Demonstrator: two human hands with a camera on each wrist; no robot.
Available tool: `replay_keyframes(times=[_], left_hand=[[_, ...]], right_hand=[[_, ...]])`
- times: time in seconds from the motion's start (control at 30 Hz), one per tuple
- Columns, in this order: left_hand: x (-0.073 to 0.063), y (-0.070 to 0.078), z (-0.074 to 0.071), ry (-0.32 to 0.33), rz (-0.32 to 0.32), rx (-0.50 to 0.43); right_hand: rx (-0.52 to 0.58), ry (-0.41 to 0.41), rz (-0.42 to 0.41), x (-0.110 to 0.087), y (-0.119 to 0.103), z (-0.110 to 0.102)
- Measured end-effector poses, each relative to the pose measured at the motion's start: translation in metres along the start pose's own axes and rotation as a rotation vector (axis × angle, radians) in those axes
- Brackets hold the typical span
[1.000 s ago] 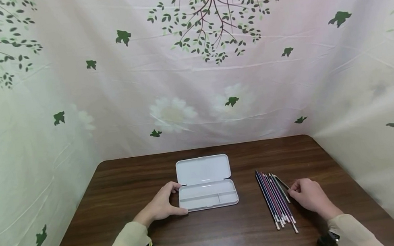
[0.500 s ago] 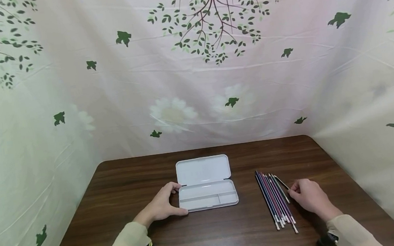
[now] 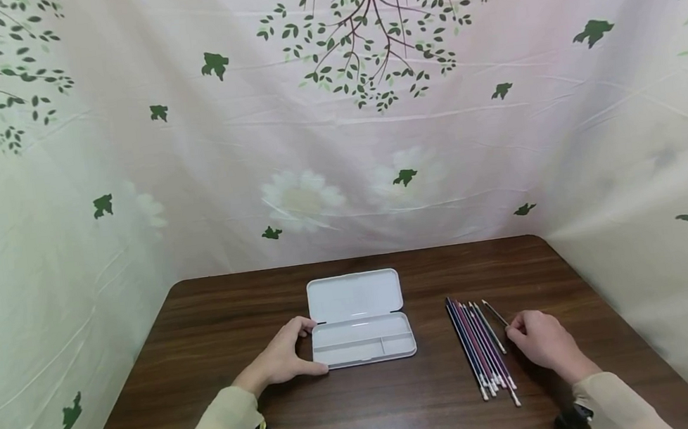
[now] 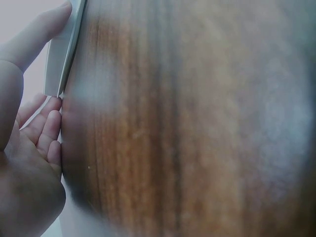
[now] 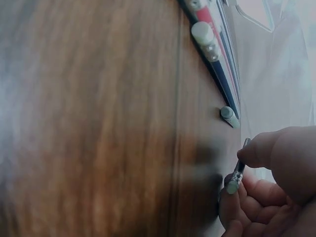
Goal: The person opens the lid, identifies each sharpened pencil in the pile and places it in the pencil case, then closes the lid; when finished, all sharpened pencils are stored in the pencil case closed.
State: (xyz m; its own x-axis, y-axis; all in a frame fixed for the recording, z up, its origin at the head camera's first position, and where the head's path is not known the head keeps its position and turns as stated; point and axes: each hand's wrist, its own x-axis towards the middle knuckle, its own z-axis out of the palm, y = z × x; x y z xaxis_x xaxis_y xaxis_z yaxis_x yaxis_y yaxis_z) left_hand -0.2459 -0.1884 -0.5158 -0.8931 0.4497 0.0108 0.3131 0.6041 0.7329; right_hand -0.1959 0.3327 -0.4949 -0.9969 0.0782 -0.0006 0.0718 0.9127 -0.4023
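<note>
Pencil [image 3: 494, 312] toward right edge of surface [image 3: 416, 397], right hand [image 3: 543, 338] pinching it, eraser hidden in head view; left hand [image 3: 283, 352], spread, grips case [image 3: 353, 297].

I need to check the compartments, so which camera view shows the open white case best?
The head view: it shows the white case nearly whole, with lid and compartments. The left wrist view shows only part of its outside; the right wrist view shows, high up, a pale shape, possibly its lid.
</note>
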Motion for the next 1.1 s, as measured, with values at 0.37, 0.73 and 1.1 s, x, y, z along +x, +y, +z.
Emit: replay_keyframes(times=[0.37, 0.73, 1.1], left_hand=[[0.001, 0.0, 0.0, 0.009, 0.01, 0.007], [0.001, -0.001, 0.001, 0.004, 0.01, 0.014], [0.001, -0.001, 0.0, 0.003, -0.001, 0.015]], right_hand=[[0.109, 0.083, -0.049, 0.0, 0.006, -0.001], [0.143, 0.248, -0.222, 0.003, -0.011, -0.003], [0.179, 0.24, -0.367, 0.013, -0.052, 0.002]])
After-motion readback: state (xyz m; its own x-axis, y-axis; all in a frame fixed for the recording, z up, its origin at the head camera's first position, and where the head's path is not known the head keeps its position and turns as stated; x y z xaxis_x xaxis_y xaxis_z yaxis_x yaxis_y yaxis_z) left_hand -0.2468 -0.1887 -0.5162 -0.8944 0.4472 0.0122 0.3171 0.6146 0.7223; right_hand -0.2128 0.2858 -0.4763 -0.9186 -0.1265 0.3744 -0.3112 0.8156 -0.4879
